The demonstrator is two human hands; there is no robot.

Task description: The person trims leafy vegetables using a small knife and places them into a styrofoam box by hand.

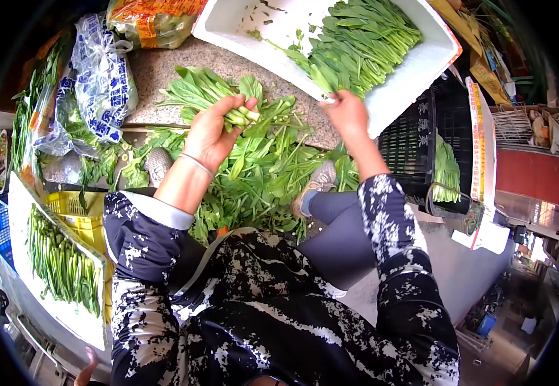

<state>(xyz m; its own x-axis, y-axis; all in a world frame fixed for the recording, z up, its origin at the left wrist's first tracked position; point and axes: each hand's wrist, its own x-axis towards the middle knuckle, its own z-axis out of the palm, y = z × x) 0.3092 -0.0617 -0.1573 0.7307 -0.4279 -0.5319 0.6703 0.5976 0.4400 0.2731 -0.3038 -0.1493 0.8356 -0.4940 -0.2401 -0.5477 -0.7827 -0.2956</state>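
A bunch of leafy green stalks (pixel 205 93) is held in my left hand (pixel 212 132), its fingers wrapped round the pale stem ends and the leaves pointing left. My right hand (pixel 349 116) is closed beside the near edge of a white foam box (pixel 392 106); its fingers are pinched, and what they hold, if anything, is too small to name. Inside the box lie neatly layered greens (pixel 363 48). A loose heap of greens (pixel 247 177) covers the ground below my hands, between my feet.
Plastic bags (pixel 102 77) of vegetables lie at upper left. A white box (pixel 67 315) of green stalks stands at left beside a yellow crate (pixel 73 206). At right are a black crate (pixel 408 141) and a bundle of greens (pixel 445 170). A bare foot (pixel 88 367) shows at lower left.
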